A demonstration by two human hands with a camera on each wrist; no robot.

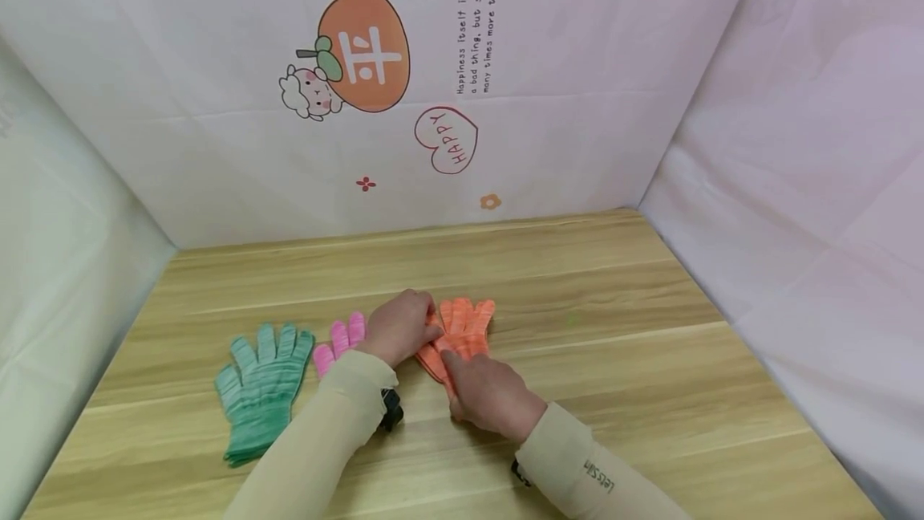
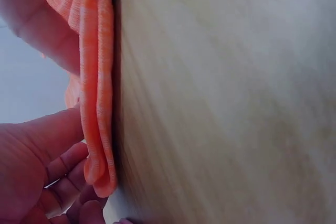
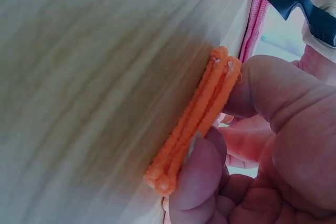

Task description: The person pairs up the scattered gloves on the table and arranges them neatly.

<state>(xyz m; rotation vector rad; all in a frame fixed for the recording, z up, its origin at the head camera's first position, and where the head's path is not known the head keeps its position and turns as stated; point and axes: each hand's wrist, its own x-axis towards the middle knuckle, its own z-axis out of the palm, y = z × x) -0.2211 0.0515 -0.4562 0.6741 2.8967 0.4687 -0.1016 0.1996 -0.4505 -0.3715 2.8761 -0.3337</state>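
Note:
A pair of orange knitted gloves (image 1: 468, 339) lies one on the other on the wooden table, fingers pointing to the far side. My right hand (image 1: 494, 398) pinches the cuff end between thumb and fingers; the right wrist view shows two stacked cuff edges (image 3: 194, 124) there. At the gloves' left side my left hand (image 1: 404, 326) holds the thumb part, its own thumb on top. In the left wrist view, two layered orange edges (image 2: 97, 103) run down to that hand's fingers (image 2: 58, 135). Pink gloves (image 1: 339, 341) lie partly hidden behind my left hand and sleeve.
Teal gloves (image 1: 263, 383) lie flat at the left of the wooden table (image 1: 613, 359), their cuff by my left sleeve. A printed white cloth (image 1: 563, 103) hangs behind the table, and white cloth (image 1: 816, 143) encloses the sides. Dark wrist mounts (image 1: 391, 410) sit under both forearms.

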